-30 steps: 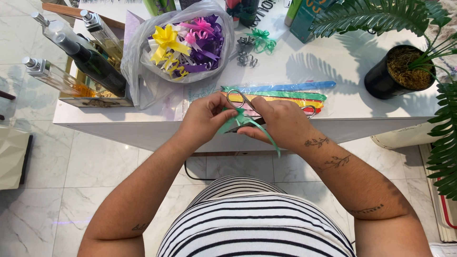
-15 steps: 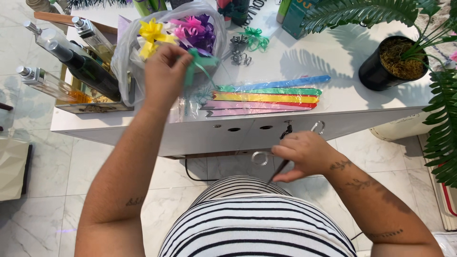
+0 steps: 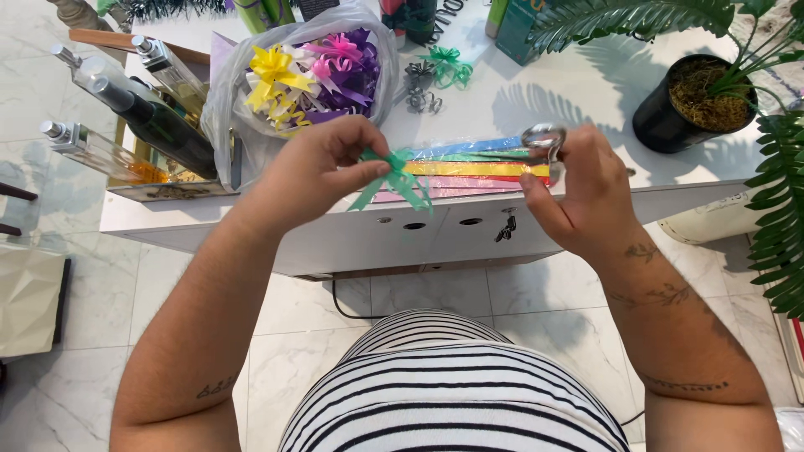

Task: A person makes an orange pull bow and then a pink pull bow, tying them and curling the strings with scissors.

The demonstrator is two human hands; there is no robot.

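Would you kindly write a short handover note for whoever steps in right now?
Left hand: pinches a finished green ribbon bow above the table edge.
Right hand: holds scissors, handles by the fingers.
Ribbon strips in clear wrap lie on the table; a plastic bag behind holds yellow, pink and purple bows.
Done: this bow is formed.
Left: bow not yet in the bag.
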